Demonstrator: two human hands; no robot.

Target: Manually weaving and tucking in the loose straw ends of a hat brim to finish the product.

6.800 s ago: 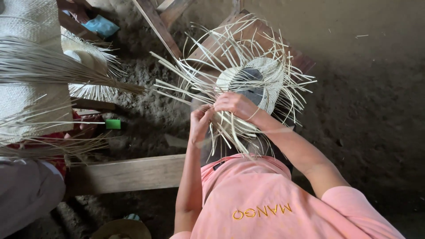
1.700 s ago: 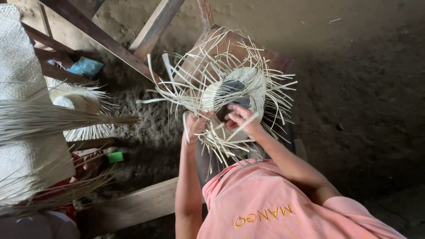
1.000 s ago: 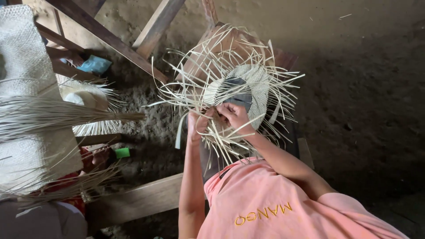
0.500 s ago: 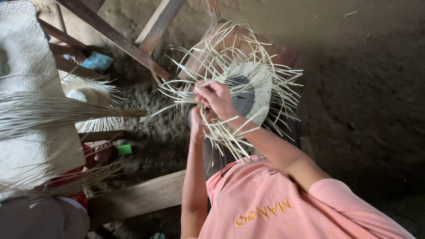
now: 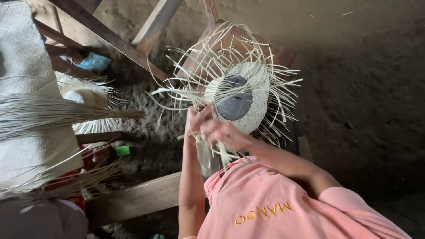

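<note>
Lying along the left edge are a pale woven mat (image 5: 26,66) and a thick bundle of dry straw fibres (image 5: 62,116) fanning across it; just right of these rests another half-woven straw piece (image 5: 86,95) with loose ends sticking out, a small blue object (image 5: 95,62) beyond it and a small green object (image 5: 122,150) on the dirt floor (image 5: 363,110); wooden beams (image 5: 110,37) cross above and a plank (image 5: 137,199) lies below; further right the left hand (image 5: 195,121) is raised with its fingers curled around a few pale strands at the near rim of the unfinished straw hat (image 5: 241,95), which sits upside-down over a dark rounded form on a wooden stand (image 5: 283,57) in the middle of the view; the right hand (image 5: 226,132), slightly blurred, is closed in a pinch on strands just beside the left, at the same near edge; as for progress, the crown of the hat looks fully woven and tight around the dark form, while the brim seems barely begun, since long unwoven strands still radiate loose all round the rim; I judge that the crown is done and most of the brim weaving, plus any trimming of ends, is left; the person's pink sleeve (image 5: 310,208) fills the lower right.
</note>
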